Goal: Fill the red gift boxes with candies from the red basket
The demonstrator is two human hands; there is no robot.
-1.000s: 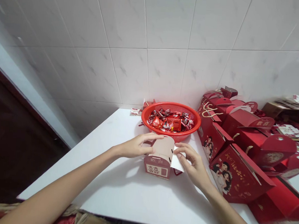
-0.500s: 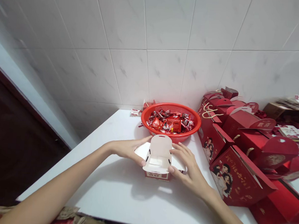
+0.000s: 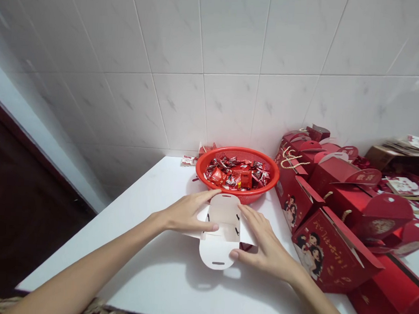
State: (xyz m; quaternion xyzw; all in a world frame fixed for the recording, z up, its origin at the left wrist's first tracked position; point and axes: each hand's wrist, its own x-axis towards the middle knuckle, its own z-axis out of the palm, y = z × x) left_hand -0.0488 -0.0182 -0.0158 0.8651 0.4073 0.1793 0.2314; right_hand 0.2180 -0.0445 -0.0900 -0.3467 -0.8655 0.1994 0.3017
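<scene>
A small carton (image 3: 226,210) with a white inside stands unfolded on the white table, its rounded, slotted flaps spread to the front and back and white flaps out at the sides. My left hand (image 3: 190,214) is at its left side, the thumb over the inner edge and the fingers behind, holding it. On the right side my right hand (image 3: 261,237) holds the carton, thumb on the front flap and fingers along the right wall. Just behind the carton sits a red plastic basket (image 3: 202,168) with red wrapped sweets (image 3: 242,178) in it.
Several red gift boxes (image 3: 335,252) with rope handles crowd the right side of the table (image 3: 157,287). Flat cards and a brown box (image 3: 383,157) lie at the far right. A tiled wall (image 3: 230,110) rises behind; a printed packet (image 3: 188,161) lies left of the basket.
The carton's front flap has swung down toward me and now lies further forward. My left thumb has moved inward over the carton's left edge. The view has shifted slightly.
</scene>
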